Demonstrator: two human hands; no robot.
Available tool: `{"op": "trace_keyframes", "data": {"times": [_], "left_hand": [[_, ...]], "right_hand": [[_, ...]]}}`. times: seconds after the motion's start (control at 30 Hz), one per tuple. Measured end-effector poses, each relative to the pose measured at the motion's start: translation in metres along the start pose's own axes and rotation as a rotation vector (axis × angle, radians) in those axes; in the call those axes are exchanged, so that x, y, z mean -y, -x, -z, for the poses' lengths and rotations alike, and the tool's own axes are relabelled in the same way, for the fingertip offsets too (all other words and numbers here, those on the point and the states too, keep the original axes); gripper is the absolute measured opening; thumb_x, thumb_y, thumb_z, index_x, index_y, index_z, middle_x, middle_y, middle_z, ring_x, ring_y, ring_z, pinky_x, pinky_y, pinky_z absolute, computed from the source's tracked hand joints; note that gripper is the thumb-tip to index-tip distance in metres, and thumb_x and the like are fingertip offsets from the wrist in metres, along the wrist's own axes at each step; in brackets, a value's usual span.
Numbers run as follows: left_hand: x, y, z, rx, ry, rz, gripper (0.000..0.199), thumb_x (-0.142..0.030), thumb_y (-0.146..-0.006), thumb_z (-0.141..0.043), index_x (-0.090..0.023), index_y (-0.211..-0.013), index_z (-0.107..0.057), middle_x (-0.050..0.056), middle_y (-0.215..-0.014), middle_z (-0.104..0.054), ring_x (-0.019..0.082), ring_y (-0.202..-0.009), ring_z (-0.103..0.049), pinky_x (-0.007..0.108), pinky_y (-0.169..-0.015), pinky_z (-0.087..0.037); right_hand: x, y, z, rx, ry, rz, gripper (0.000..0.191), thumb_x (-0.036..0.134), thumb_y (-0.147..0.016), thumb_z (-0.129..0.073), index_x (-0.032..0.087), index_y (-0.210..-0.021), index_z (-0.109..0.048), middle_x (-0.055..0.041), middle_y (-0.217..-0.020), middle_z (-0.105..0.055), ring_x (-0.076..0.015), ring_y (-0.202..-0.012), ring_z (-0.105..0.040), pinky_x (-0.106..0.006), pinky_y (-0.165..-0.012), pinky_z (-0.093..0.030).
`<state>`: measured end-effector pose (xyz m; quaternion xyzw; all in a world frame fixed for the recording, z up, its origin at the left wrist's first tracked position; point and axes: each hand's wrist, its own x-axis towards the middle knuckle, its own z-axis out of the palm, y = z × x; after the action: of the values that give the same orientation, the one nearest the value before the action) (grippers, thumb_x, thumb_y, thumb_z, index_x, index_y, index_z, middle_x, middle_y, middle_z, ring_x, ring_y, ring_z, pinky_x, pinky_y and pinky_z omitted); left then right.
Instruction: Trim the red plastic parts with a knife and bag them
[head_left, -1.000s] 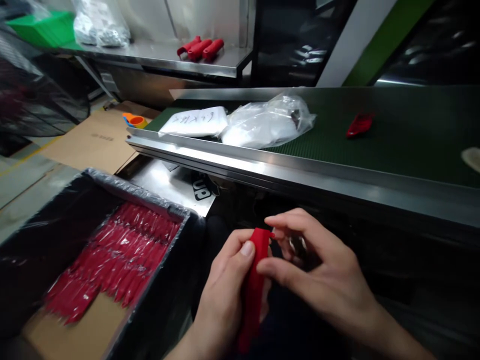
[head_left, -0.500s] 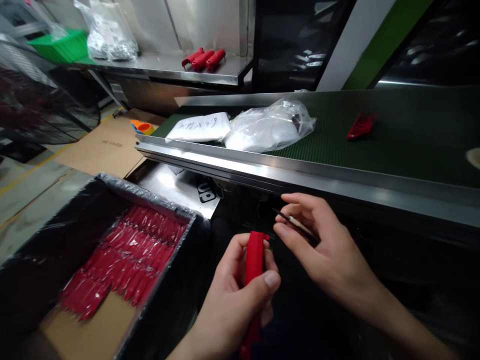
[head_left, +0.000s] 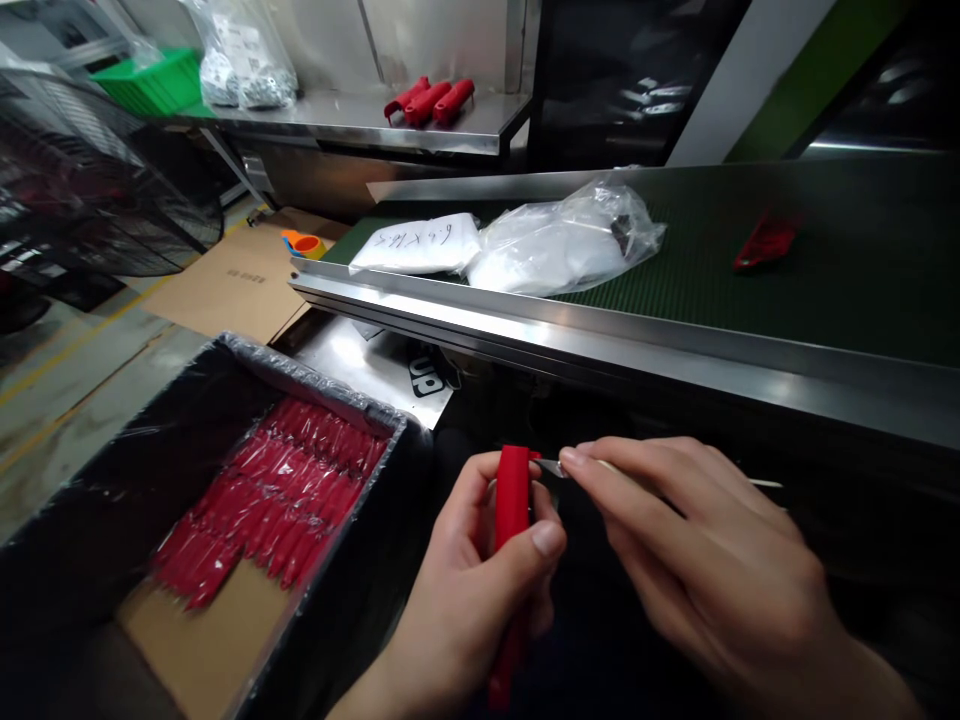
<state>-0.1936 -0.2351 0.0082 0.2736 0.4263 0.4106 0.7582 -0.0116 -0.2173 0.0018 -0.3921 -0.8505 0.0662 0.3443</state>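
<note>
Green conveyor belt [head_left: 847, 290] crosses the workshop in the head view. Before it, the left hand [head_left: 469, 590] wraps thumb and fingers round a red part [head_left: 513, 490], its long axis running away from the wearer, leaning slightly right, blunt end farthest. Right-hand fingers pinch a slim knife [head_left: 553, 467]; the right hand [head_left: 712, 550] points its tip at a small red tab [head_left: 535, 455] beside that end, contact unclear. Blade work on the tab seems in hand, calling for a firm hold and fine tip control.
</note>
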Motion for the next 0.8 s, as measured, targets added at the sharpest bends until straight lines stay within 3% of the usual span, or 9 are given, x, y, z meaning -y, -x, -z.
{"op": "trace_keyframes", "data": {"times": [0.23,0.33,0.43,0.53,0.6,0.8], "left_hand": [[0.002,0.002,0.002,-0.018,-0.036,0.009,0.026,-0.029,-0.088,-0.066,-0.026,-0.108,-0.050,-0.005,-0.088,-0.053,0.002,-0.051,-0.046,0.014,-0.044,-0.040],[0.000,0.005,0.002,0.033,-0.052,0.029,0.024,-0.031,-0.088,-0.067,-0.025,-0.105,-0.051,-0.003,-0.089,-0.052,0.002,-0.053,-0.045,0.014,-0.046,-0.039],[0.000,0.008,-0.001,0.119,0.007,0.035,0.029,-0.032,-0.085,-0.070,-0.024,-0.106,-0.052,-0.002,-0.091,-0.053,0.003,-0.057,-0.044,0.013,-0.048,-0.038],[0.001,0.007,-0.004,0.113,0.091,0.017,0.029,-0.030,-0.087,-0.067,-0.025,-0.109,-0.050,-0.002,-0.091,-0.052,0.002,-0.052,-0.044,0.012,-0.044,-0.039],[0.003,0.004,-0.003,0.125,0.129,0.012,0.025,-0.029,-0.089,-0.063,-0.025,-0.110,-0.049,-0.002,-0.091,-0.052,0.002,-0.048,-0.045,0.012,-0.041,-0.040],[0.010,-0.001,0.003,0.306,0.363,0.076,0.022,-0.028,-0.092,-0.053,-0.026,-0.114,-0.048,0.001,-0.094,-0.051,0.003,-0.051,-0.045,0.010,-0.036,-0.039]], "right_hand": [[-0.003,0.004,-0.001,0.001,0.011,0.021,0.042,0.001,-0.088,-0.057,0.011,-0.129,-0.060,-0.0128,-0.112,-0.064,-0.0220,-0.096,-0.059,-0.038,-0.076,-0.046],[-0.010,0.004,-0.003,-0.012,0.083,0.018,0.043,0.003,-0.088,-0.059,0.014,-0.130,-0.060,-0.0108,-0.111,-0.066,-0.0218,-0.094,-0.059,-0.038,-0.076,-0.046],[-0.016,0.004,-0.004,-0.114,0.053,-0.097,0.042,0.002,-0.087,-0.059,0.016,-0.127,-0.062,-0.0090,-0.110,-0.066,-0.0201,-0.095,-0.061,-0.036,-0.079,-0.048],[-0.013,0.003,-0.001,-0.137,-0.131,-0.205,0.042,0.001,-0.088,-0.057,0.018,-0.125,-0.063,-0.0076,-0.114,-0.064,-0.0166,-0.100,-0.061,-0.032,-0.083,-0.050],[-0.006,0.003,0.001,-0.097,-0.185,-0.165,0.042,0.000,-0.087,-0.056,0.017,-0.126,-0.062,-0.0083,-0.115,-0.063,-0.0165,-0.102,-0.060,-0.031,-0.084,-0.050],[0.006,0.004,0.002,-0.057,-0.192,-0.090,0.041,-0.003,-0.086,-0.054,0.012,-0.123,-0.063,-0.0113,-0.116,-0.061,-0.0181,-0.103,-0.058,-0.033,-0.081,-0.051]]}}
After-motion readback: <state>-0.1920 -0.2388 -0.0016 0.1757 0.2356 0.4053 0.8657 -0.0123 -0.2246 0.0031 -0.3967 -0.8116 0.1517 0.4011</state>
